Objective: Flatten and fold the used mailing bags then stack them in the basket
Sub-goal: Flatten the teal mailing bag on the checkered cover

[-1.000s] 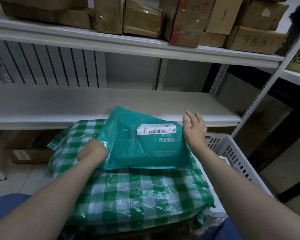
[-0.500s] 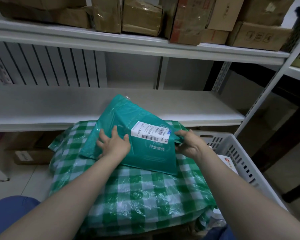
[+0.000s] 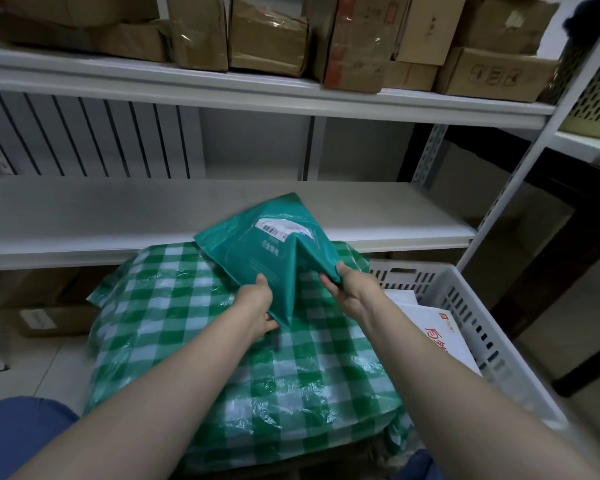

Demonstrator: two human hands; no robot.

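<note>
**Flattening over, folding beginning**

The left hand (image 3: 257, 304) and right hand (image 3: 351, 292) are each pinching the near edge of the bag (image 3: 257, 252), fingers curled round the plastic. Half a second ago the left palm was pressing it flat on the checked bundle (image 3: 222, 368). Now the bag is rising beyond the hands and creasing down its middle, its label (image 3: 280, 229) tipping away. That suggests smoothing is finished and the fold is starting. The basket (image 3: 478, 308), right of the right hand, is already holding white bags.
</note>
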